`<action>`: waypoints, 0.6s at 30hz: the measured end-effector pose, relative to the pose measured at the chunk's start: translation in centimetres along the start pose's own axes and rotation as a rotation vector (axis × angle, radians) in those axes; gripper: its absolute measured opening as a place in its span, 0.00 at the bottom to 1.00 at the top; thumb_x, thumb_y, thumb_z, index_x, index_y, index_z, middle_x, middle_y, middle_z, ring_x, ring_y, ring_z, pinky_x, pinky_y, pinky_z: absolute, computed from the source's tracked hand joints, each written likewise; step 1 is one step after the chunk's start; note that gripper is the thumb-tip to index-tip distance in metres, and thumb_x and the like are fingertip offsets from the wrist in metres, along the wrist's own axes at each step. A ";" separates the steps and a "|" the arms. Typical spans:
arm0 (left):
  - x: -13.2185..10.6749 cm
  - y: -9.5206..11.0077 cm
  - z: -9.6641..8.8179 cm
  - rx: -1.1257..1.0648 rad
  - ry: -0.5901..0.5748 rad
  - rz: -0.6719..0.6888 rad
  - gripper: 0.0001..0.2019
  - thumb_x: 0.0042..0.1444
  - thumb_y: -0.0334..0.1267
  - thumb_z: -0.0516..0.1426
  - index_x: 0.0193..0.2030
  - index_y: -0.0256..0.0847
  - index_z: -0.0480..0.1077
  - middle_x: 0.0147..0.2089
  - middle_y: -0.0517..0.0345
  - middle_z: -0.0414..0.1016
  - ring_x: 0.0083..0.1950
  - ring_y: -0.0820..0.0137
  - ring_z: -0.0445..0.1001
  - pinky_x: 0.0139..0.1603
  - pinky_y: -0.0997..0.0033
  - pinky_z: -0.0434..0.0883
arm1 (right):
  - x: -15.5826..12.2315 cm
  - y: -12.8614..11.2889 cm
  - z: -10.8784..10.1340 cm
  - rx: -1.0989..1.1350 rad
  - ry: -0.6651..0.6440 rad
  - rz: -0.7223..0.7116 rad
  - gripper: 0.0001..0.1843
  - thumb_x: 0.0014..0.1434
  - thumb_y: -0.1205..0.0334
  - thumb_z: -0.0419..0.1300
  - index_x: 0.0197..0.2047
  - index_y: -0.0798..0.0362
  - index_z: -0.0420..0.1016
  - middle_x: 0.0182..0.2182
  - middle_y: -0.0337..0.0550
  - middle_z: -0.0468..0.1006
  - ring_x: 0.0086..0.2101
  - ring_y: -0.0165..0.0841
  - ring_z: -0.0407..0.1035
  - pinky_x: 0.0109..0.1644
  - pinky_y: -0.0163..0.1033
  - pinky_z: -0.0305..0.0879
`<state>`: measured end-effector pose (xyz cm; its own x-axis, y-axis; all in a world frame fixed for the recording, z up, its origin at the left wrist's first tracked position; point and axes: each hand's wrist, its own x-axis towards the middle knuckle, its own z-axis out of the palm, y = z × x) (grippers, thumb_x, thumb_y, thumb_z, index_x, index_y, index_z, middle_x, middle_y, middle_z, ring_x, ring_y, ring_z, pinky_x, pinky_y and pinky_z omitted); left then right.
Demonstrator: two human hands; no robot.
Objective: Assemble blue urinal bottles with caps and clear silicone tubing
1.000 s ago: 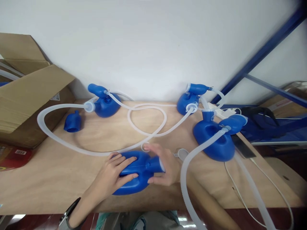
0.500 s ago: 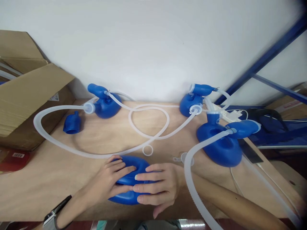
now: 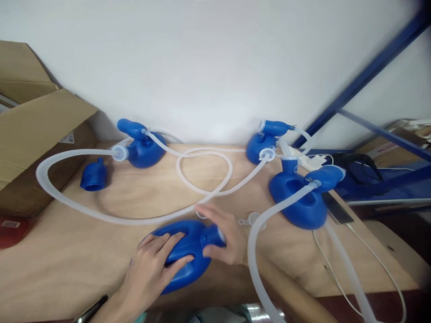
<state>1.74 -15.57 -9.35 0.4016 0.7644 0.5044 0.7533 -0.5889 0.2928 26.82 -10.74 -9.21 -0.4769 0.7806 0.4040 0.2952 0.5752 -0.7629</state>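
A blue plastic urinal bottle (image 3: 193,274) lies on its side at the front of the table, its neck pointing right. My left hand (image 3: 153,260) grips it around the handle, with fingers over the recess and the thumb along the near side. Beside the bottle's neck is my right hand (image 3: 227,237), slightly blurred. Its thumb and index finger are spread apart, the thumb close to the neck and the index fingertip over a small white ring (image 3: 201,215) that is partly covered. A clear cap with a strap (image 3: 253,220) lies right of that hand.
Bottles with hoses stand at the back left (image 3: 148,150), back right (image 3: 257,150) and right (image 3: 296,202). A white hose (image 3: 134,221) loops across the table; another hose (image 3: 253,255) hangs over the front edge. A blue spout piece (image 3: 94,176) lies near a cardboard box (image 3: 43,170).
My right hand has moved off the bottle's body to beside its neck, its index finger reaching the ring. The bottle has turned slightly, showing its neck. My left hand stays on it.
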 end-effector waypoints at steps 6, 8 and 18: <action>-0.3 -1.9 -0.6 -0.007 0.008 -0.036 0.22 0.71 0.58 0.57 0.57 0.42 0.78 0.44 0.53 0.87 0.38 0.60 0.85 0.44 0.62 0.78 | 2.2 0.4 0.7 0.425 0.103 0.362 0.35 0.75 0.33 0.41 0.65 0.48 0.74 0.57 0.52 0.81 0.55 0.43 0.78 0.63 0.52 0.72; -0.9 -3.6 -1.6 -0.017 -0.016 -0.047 0.22 0.70 0.57 0.59 0.59 0.43 0.77 0.45 0.53 0.87 0.40 0.61 0.85 0.45 0.63 0.79 | 2.2 1.6 0.9 0.463 0.104 0.402 0.34 0.77 0.36 0.39 0.57 0.50 0.76 0.52 0.52 0.83 0.52 0.43 0.79 0.60 0.52 0.74; 1.9 -12.7 -7.4 -0.182 -0.274 -0.289 0.27 0.69 0.62 0.54 0.61 0.47 0.78 0.63 0.46 0.79 0.63 0.52 0.79 0.63 0.57 0.75 | -1.2 8.8 3.1 -0.582 -0.151 0.032 0.05 0.69 0.66 0.64 0.47 0.52 0.79 0.64 0.59 0.75 0.66 0.53 0.68 0.63 0.62 0.76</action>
<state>-10.89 -8.58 -6.06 0.3292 0.9317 0.1537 0.7611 -0.3582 0.5408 27.47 -7.37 -18.00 -0.5600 0.7809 0.2768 0.6957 0.6246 -0.3547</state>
